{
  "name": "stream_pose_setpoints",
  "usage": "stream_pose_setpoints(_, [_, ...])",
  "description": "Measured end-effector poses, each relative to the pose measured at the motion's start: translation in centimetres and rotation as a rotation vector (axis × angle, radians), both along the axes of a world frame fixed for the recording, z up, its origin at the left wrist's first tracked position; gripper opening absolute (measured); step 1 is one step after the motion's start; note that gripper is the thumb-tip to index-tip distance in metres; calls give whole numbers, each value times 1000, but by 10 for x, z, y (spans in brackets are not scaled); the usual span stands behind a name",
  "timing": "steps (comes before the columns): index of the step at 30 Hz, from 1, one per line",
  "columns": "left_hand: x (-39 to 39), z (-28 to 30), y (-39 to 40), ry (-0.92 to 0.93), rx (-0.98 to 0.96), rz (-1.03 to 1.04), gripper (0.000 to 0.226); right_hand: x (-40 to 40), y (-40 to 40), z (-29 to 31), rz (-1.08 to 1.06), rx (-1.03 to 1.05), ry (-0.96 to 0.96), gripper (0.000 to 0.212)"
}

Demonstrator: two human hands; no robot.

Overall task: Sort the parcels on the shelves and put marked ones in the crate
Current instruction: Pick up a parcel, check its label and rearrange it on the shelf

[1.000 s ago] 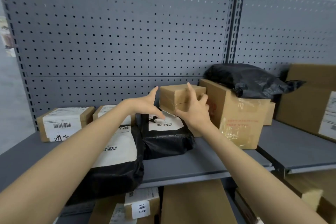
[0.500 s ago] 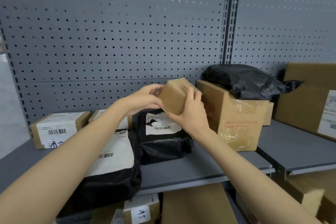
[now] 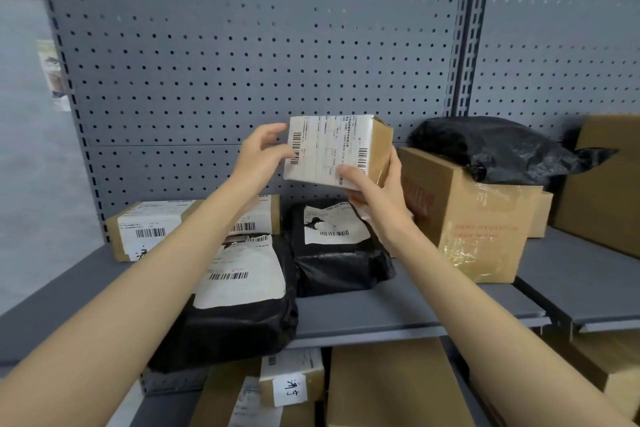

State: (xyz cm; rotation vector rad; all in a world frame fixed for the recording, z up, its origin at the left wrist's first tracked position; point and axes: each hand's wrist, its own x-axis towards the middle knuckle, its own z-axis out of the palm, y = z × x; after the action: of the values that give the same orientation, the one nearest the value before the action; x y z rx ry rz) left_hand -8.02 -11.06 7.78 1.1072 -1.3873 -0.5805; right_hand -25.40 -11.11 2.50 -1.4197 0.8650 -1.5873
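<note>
Small box [image 3: 332, 149]: held up in front of the pegboard [image 3: 242, 55], above the shelf [image 3: 374, 312], label side w/ barcodes turned to us. We grip it w/ both hands. Right hand [image 3: 377, 198] holds it from below and at the taped brown end, fingers [image 3: 349, 172] wrapped onto the label face. Left hand [image 3: 263, 158] is at the left edge, thumb on the label, other fingers curled loosely behind; how firmly it grips we cannot tell.

Step in hand, our judgement: checking the label for a handwritten mark. We see printed text and barcodes only; print too small to read, so marked or not = undecided.

Progress: early, by the look of it. Left on the shelf: a flat box [image 3: 145, 229] at far left w/ what looks like pen writing on its label, two black bags [image 3: 239, 308] w/ white labels, a big brown box [image 3: 467, 218] w/ another black bag [image 3: 491, 146] on top. Lower shelf has a box w/ a handwritten tag [image 3: 290, 388]. No crate in view, so we cannot tell what is in it.

Left to do: decide on this box, then go thru the rest.
</note>
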Motion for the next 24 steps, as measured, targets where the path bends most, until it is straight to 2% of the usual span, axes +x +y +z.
stream_pose_setpoints(3, [18,-9,5,114,120,-109,53,-10,-1,0,182,3,-37,81])
stream_pose_setpoints(5, [24,-13,10,145,157,-233,49,-13,0,-3,237,29,-31,78])
stream_pose_setpoints(7, [25,-16,15,69,155,-279,42,-14,-1,-7,221,66,2,73])
stream_pose_setpoints(10, [25,-18,19,35,126,-271,41,-16,5,-7,144,100,61,45])
stream_pose_setpoints(13, [25,-18,22,21,83,-245,37,-17,10,-7,110,172,16,30])
stream_pose_setpoints(16, [25,-18,22,13,62,-231,38,-17,11,-8,117,183,-15,28])
stream_pose_setpoints(19, [25,-20,24,33,52,-220,34,-18,11,-7,123,153,-38,35])
stream_pose_setpoints(22, [23,-23,24,69,63,-211,31,-18,10,-8,39,163,-59,43])
stream_pose_setpoints(24, [22,-25,22,89,83,-198,26,-17,9,-9,-9,166,-55,40])
